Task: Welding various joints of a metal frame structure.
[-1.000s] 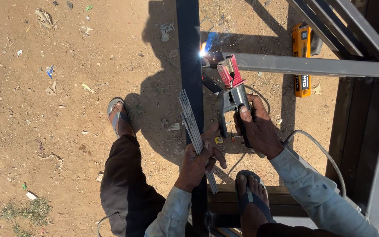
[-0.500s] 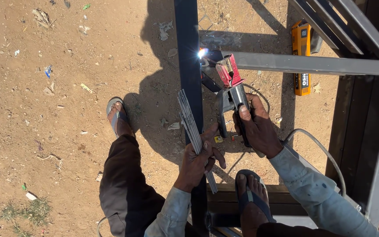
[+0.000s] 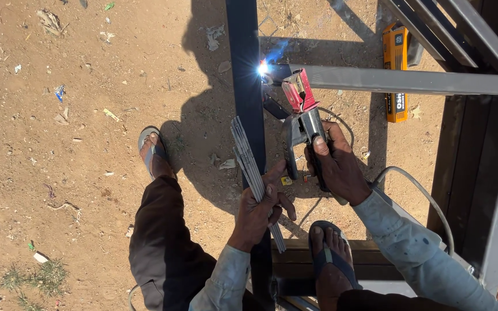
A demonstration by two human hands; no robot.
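Note:
My right hand [image 3: 338,167] grips a welding electrode holder [image 3: 302,109] with red jaws. Its tip meets a bright arc [image 3: 262,69] where a dark upright steel bar [image 3: 244,86] joins a grey horizontal steel tube [image 3: 410,80]. My left hand [image 3: 260,210] holds a bundle of thin grey welding rods [image 3: 248,161] against the upright bar. A grey cable [image 3: 416,190] runs back from the holder past my right sleeve. My feet in sandals [image 3: 152,151] rest one on the dirt and one on a lower frame bar.
Sandy ground [image 3: 59,173] with scattered litter lies to the left. A yellow level [image 3: 396,69] lies on the ground beyond the tube. More steel frame members [image 3: 491,173] stand at the right and top right.
The holder's tip has stayed at the joint and the arc still burns. Both hands keep nearly the same places.

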